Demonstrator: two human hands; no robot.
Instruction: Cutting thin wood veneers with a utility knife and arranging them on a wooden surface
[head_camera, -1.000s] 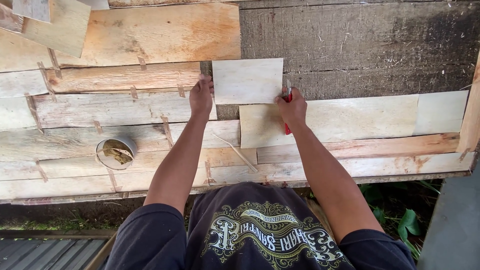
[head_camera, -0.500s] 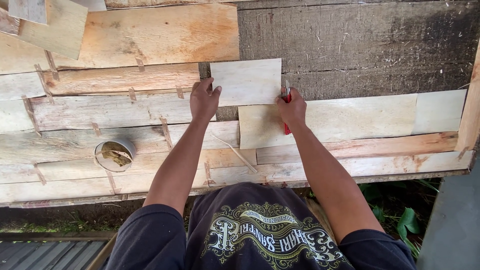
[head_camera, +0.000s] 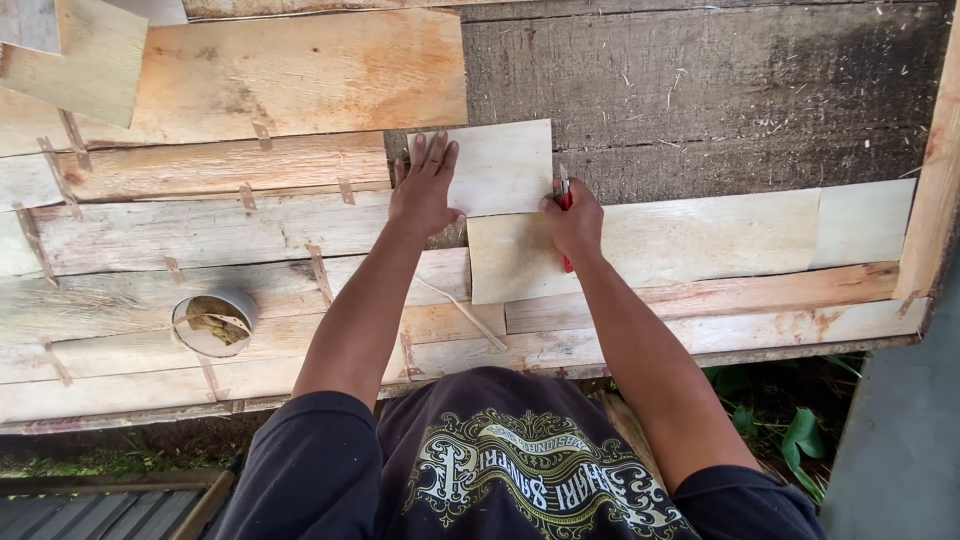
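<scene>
Veneer sheet pinned flat on the desk btw both hands

Pale veneer sheet (head_camera: 505, 165) lies long axis 9-to-3. Left hand (head_camera: 423, 188) at its 9 o'clock edge, grip spread wide, palm pressing on it. Right hand (head_camera: 575, 222) at its 4 o'clock corner, grip clamped on a red-handled tool (head_camera: 565, 205).

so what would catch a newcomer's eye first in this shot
First, the two bare arms reaching up the middle: the left hand lies flat on a small pale wood sheet, while the right hand grips a red-handled tool at that sheet's right edge. Around them, overlapping veneer strips cover a dark rough board. At lower left sits a small round container.
</scene>
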